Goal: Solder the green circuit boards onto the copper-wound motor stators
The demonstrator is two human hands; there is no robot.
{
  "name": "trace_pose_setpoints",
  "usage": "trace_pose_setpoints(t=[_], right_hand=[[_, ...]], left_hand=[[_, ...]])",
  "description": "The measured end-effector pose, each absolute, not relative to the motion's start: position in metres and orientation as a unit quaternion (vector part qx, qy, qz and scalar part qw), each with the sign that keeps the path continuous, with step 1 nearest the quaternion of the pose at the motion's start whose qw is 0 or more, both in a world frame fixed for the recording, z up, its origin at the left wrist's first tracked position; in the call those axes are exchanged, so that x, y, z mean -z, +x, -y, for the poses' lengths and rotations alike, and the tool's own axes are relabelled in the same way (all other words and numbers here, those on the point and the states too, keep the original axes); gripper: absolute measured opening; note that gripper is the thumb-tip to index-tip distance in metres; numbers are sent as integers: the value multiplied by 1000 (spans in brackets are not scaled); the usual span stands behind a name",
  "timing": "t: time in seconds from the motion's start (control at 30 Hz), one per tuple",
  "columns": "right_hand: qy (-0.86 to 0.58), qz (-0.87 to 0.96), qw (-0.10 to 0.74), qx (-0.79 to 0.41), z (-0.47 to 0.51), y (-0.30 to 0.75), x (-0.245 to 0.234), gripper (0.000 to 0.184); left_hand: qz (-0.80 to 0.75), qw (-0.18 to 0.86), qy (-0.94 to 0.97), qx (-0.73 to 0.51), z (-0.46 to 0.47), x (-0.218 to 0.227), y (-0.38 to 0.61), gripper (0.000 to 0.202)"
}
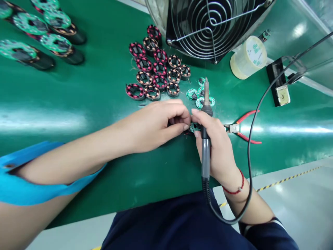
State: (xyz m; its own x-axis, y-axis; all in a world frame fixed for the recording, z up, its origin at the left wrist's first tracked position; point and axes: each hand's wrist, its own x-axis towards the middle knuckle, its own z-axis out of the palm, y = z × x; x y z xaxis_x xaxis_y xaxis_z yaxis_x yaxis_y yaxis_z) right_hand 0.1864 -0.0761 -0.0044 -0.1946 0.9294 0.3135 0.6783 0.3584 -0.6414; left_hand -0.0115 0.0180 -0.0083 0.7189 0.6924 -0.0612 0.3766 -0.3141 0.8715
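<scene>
My left hand (160, 123) is curled with its fingertips pinched on a small round green circuit board (194, 127) lying on the green mat (104, 93). My right hand (217, 146) meets it there, fingers closed, with a soldering iron (205, 139) lying across the hand, its tip pointing away from me. Both sets of fingertips touch at the board, which they mostly hide. A red string bracelet circles my right wrist.
A cluster of several wound coil stators (157, 67) sits beyond my hands, beside a few loose green boards (199, 95). Red-handled cutters (240, 128) lie to the right. A caged fan (210, 26), a tape roll (248, 57) and finished assemblies (41, 34) stand farther off.
</scene>
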Motion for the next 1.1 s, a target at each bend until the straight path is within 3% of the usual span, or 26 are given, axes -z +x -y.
trace_pose_setpoints(t=[0.3, 0.53, 0.7, 1.0, 1.1], right_hand=[[-506, 761, 362, -185, 75, 191, 16, 53], [-489, 773, 387, -118, 78, 191, 11, 61], [-438, 809, 384, -84, 78, 189, 6, 58], [-482, 797, 356, -72, 78, 192, 4, 47], [-498, 772, 385, -87, 79, 190, 2, 45]], left_hand=[[-310, 466, 810, -173, -11, 13, -15, 8], [-332, 475, 788, -208, -8, 10, -10, 19], [-349, 498, 769, -201, -8, 8, -9, 23], [-405, 478, 756, -191, -6, 4, -10, 22], [-415, 474, 754, -186, -4, 1, -8, 22]])
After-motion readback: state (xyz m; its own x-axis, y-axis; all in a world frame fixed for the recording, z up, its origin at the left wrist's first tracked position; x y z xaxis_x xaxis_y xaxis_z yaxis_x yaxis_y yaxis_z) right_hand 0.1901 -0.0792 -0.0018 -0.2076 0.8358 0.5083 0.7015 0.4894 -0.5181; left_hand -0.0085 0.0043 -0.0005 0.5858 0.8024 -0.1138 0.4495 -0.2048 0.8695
